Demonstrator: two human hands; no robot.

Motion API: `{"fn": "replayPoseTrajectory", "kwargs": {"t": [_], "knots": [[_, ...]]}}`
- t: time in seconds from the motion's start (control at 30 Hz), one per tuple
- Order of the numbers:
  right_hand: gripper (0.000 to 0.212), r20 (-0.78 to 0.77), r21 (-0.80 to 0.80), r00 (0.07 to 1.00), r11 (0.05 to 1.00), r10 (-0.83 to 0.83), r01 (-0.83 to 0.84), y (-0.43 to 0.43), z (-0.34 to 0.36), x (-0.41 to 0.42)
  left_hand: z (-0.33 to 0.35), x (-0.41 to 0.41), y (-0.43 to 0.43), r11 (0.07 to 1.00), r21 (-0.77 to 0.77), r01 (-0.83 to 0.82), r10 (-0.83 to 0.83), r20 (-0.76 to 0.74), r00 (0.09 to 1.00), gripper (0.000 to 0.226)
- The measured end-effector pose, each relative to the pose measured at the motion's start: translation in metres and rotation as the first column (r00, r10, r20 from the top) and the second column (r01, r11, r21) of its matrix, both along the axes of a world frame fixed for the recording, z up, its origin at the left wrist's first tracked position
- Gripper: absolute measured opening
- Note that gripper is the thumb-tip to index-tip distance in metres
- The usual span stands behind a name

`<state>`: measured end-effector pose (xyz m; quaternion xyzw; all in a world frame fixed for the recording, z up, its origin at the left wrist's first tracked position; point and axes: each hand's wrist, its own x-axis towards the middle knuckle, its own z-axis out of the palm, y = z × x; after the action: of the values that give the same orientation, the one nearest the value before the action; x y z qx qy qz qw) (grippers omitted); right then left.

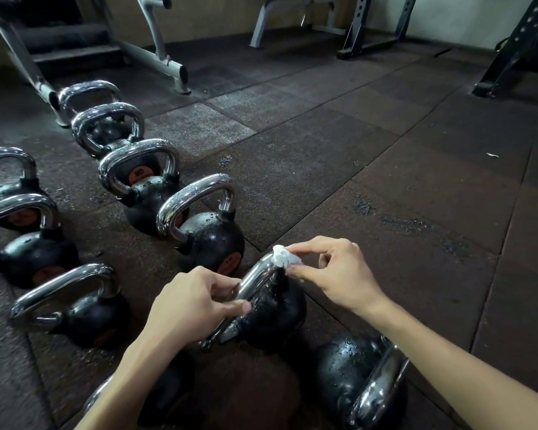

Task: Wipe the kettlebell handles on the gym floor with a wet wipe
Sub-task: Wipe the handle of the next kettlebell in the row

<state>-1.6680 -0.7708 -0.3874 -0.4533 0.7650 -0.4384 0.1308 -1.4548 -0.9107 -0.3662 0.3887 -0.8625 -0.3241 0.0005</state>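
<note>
A black kettlebell [271, 311] with a chrome handle [255, 280] stands on the rubber floor just in front of me. My left hand [193, 302] grips the near end of that handle. My right hand [333, 274] pinches a crumpled white wet wipe [284, 257] between thumb and forefinger and presses it on the handle's far bend. Several more black kettlebells with chrome handles stand in two rows to the left, the nearest of them a kettlebell [208, 231] with an orange label. Water drops show on their bodies.
Another kettlebell [361, 377] lies tipped at the lower right under my right forearm. A grey machine frame [156, 57] stands at the back left, a bench [292, 13] and black rack legs [367, 48] at the back. Dark rubber floor tiles [385, 169] spread to the right.
</note>
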Motion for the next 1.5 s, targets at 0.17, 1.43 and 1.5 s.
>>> {"fn": "replayPoseTrajectory", "kwargs": {"t": [0.17, 1.43, 1.5], "knots": [[0.030, 0.017, 0.020, 0.994, 0.994, 0.106, -0.106, -0.011, 0.005, -0.009, 0.000, 0.005, -0.001, 0.999, 0.015, 0.035, -0.035, 0.031, 0.999, 0.030], [0.030, 0.276, 0.113, 0.955, 0.990, -0.108, 0.079, 0.015, 0.034, -0.060, 0.011, -0.116, 0.010, 0.976, -0.207, 0.064, -0.039, 0.121, 0.992, 0.041], [0.025, 0.475, 0.115, 0.871, 0.990, -0.123, 0.077, 0.021, 0.035, -0.051, 0.008, -0.112, 0.003, 0.981, -0.181, 0.075, -0.053, 0.126, 0.991, 0.044]]}}
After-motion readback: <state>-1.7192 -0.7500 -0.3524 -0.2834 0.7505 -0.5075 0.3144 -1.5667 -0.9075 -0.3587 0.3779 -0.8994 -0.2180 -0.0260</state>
